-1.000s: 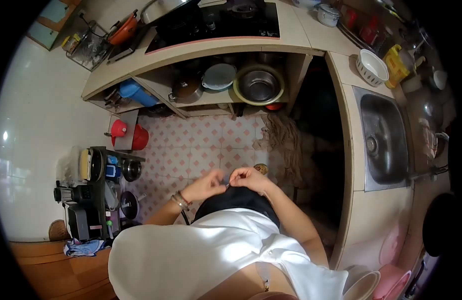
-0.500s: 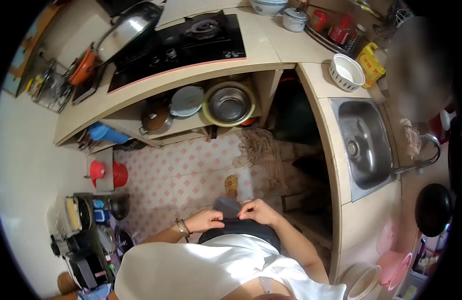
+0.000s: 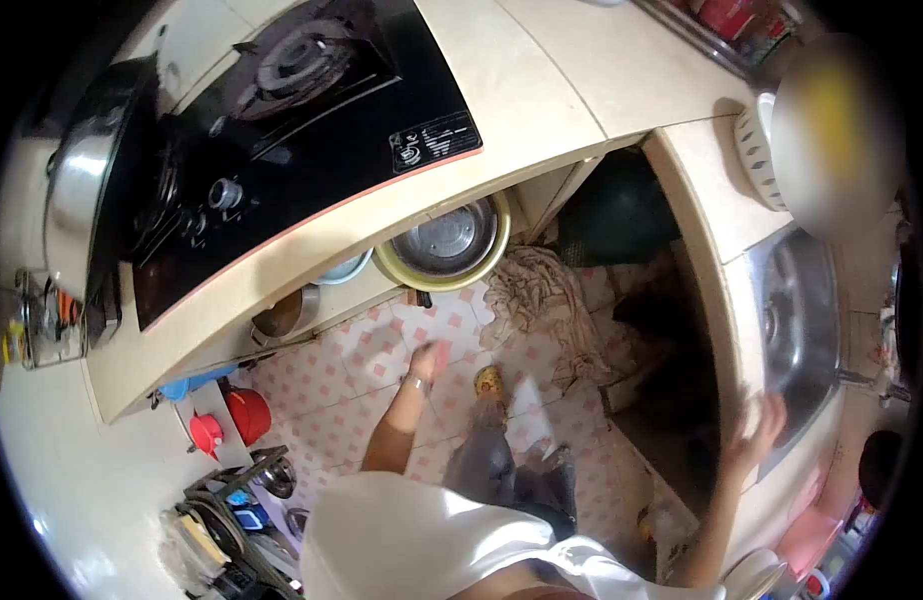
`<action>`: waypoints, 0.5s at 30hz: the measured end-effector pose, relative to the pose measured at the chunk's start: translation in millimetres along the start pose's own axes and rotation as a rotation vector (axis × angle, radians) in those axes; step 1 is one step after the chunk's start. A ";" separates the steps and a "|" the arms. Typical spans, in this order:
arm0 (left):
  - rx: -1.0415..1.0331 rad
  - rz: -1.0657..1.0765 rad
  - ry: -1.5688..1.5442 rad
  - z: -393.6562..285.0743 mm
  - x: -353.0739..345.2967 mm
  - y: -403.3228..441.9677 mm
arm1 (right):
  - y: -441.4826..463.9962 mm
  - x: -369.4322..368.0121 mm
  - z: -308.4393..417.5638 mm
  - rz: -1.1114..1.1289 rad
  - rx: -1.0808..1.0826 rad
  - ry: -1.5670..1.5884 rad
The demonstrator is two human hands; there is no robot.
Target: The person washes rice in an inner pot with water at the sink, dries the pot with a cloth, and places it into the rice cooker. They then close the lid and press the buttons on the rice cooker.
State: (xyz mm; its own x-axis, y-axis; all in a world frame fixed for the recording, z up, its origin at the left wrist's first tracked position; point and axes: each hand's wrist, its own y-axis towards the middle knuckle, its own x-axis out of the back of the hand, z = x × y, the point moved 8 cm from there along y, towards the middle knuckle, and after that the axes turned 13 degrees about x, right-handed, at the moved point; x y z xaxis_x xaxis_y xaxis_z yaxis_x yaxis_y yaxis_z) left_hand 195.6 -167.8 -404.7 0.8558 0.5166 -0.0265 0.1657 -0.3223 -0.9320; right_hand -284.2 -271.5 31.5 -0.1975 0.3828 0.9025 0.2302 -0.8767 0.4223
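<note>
My left hand [image 3: 429,362] hangs in the air over the tiled floor, in front of the open lower shelf; its fingers are blurred, and I cannot tell what they do. Nearest to it on the shelf is a metal basin [image 3: 447,240] set inside a yellow basin [image 3: 387,264]. My right hand [image 3: 760,430] is at the near edge of the steel sink [image 3: 804,345], fingers apart and somewhat blurred, with nothing seen in them. Whether it touches the sink's rim I cannot tell.
A black gas stove [image 3: 312,180] lies on the counter, with a large wok [image 3: 92,190] at its left. A brown cloth [image 3: 542,300] is on the floor near the dark opening under the counter. A white patterned bowl [image 3: 760,155] stands by the sink. Red containers [image 3: 248,415] sit at left.
Both hands have left the waist of the trousers. My left hand has gone forward over the floor, my right hand out to the sink. The view has moved nearer the stove and counter.
</note>
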 end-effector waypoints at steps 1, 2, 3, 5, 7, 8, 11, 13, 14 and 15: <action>-0.021 -0.131 0.027 -33.1 -8.2 18.6 | 11.1 -10.5 -8.4 0.019 -0.030 -0.103; 0.000 -0.141 -0.077 -44.1 -9.1 47.0 | 18.7 -22.4 -10.6 0.018 -0.048 -0.120; 0.032 -0.148 -0.185 -45.2 -13.7 73.4 | 24.8 -32.4 -14.0 0.022 -0.059 -0.143; 0.228 -0.316 -0.368 -54.1 -30.7 70.1 | 27.5 -37.7 -24.1 0.048 -0.079 -0.189; 0.297 -0.390 -0.456 -46.7 -38.4 100.5 | 18.0 -38.9 -30.8 0.070 -0.119 -0.214; 0.314 -0.430 -0.502 -48.3 -36.8 115.6 | 20.8 -40.4 -27.4 0.078 -0.114 -0.229; 0.019 -0.168 -0.957 -62.5 -44.8 161.1 | 20.4 -42.4 -28.7 0.100 -0.072 -0.298; 0.167 0.053 -0.855 -51.7 -47.1 172.2 | 21.6 -45.3 -26.0 0.145 -0.055 -0.326; 0.262 0.263 -0.649 -37.9 -46.8 183.9 | 21.8 -45.3 -27.4 0.162 -0.057 -0.327; 0.189 -0.082 -0.609 -45.3 -45.7 162.8 | 21.7 -41.9 -30.1 0.174 -0.064 -0.342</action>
State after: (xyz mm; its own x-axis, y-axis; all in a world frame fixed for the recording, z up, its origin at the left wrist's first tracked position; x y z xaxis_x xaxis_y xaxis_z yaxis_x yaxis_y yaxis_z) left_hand 205.6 -279.9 -538.8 0.4034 0.9094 -0.1012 0.0817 -0.1460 -0.9859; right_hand -299.6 -315.3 0.3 0.1704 0.2925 0.9410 0.1699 -0.9494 0.2643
